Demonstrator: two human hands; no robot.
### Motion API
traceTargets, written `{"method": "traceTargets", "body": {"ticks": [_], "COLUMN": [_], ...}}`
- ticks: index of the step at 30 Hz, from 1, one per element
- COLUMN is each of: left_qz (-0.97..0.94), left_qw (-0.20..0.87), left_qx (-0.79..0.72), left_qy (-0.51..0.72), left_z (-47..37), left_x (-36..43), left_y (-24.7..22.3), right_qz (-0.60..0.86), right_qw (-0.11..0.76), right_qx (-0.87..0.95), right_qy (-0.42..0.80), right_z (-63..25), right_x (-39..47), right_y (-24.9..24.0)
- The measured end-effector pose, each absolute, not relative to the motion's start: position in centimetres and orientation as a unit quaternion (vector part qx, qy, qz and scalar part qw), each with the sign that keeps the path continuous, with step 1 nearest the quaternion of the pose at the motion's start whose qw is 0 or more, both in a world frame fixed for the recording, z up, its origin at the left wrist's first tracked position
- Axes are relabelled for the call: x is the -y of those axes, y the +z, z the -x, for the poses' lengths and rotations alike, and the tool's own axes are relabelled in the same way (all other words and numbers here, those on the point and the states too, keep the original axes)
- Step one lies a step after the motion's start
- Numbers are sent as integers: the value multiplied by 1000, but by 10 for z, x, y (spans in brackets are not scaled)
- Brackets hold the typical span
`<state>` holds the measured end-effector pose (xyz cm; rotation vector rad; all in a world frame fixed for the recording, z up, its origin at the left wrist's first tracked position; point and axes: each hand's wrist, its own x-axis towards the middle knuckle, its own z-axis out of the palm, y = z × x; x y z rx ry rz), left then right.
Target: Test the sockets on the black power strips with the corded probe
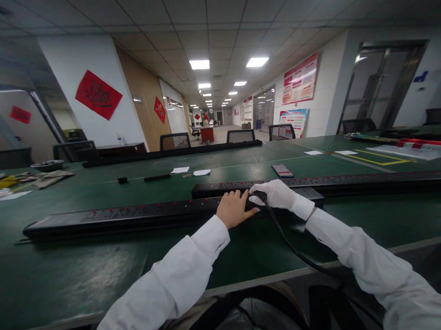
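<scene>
A long black power strip (127, 217) with several small red marks along its top lies across the bench in front of me. My left hand (234, 208), bare, grips this strip near its right part, fingers over the top and thumb pointing right along the near side. Just to its right, my right hand (276, 194), in a white glove, is closed around a black plug (259, 196) held against the strip. Whether the plug is fully seated is hidden. Its black cord (293, 247) hangs over the bench edge toward my lap.
Behind is a second long power strip (372, 179), with a phone (283, 171) beyond it. Another long black strip (175, 153) lies farther back on the green bench (100, 270). Paper slips (201, 173) lie mid-bench. Red-and-white parts (422, 147) sit at right, a bowl (47, 165) at left.
</scene>
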<state>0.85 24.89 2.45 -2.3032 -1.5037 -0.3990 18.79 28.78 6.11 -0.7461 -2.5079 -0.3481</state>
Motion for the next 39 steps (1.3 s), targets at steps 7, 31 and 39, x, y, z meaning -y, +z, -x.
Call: {"method": "traceTargets", "body": {"ticks": [7, 31, 39], "left_qz": [815, 817, 815], "left_qw": [183, 182, 180], "left_qx": [530, 529, 533], "left_qy": [-149, -141, -138], "left_z": [-9, -8, -8], "left_x": [-248, -249, -249], "left_y": [25, 24, 25], "right_qz": [274, 274, 277], "right_qw": [250, 257, 251], "right_qx": [920, 918, 919], "right_qy": [-129, -125, -126], "right_z": [-187, -188, -187], "right_x": [-288, -287, -288], "right_y": [61, 61, 61]}}
